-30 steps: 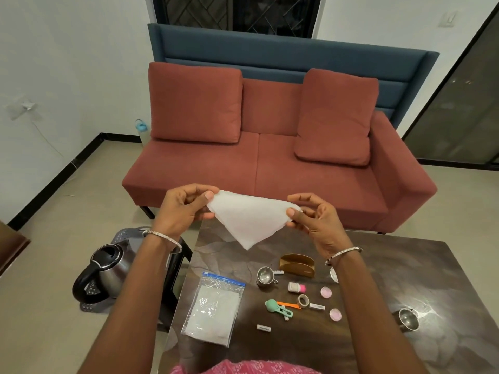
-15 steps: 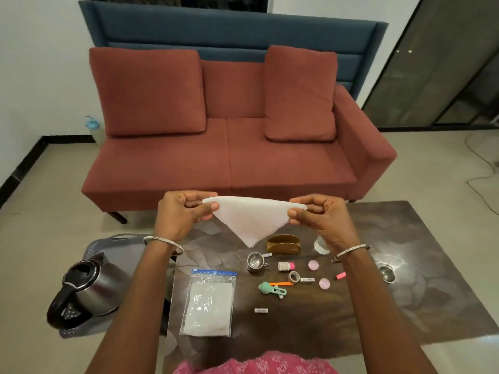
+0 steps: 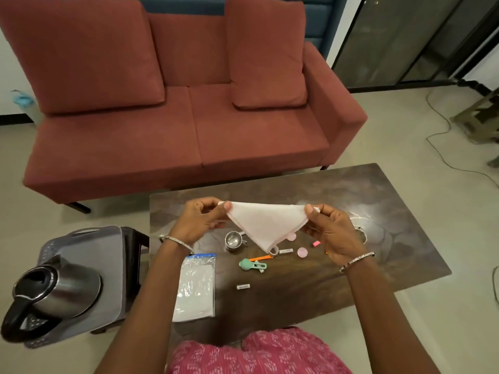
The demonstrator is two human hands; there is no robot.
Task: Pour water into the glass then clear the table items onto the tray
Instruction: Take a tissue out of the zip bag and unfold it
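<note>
Item: white napkin (image 3: 267,225), folded to a triangle, held in the air over the middle of the surface (image 3: 399,238). Left grip (image 3: 198,221) pinches its left corner, right grip (image 3: 333,232) its right corner. Judged light, limp, easily torn (tissue, probably); best held by the corners.

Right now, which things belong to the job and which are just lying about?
Job: kettle, grey tray, steel cup, zip bag, green clip, white napkin pinched by left hand and right hand.
Lying about: red sofa, floor cable.
</note>
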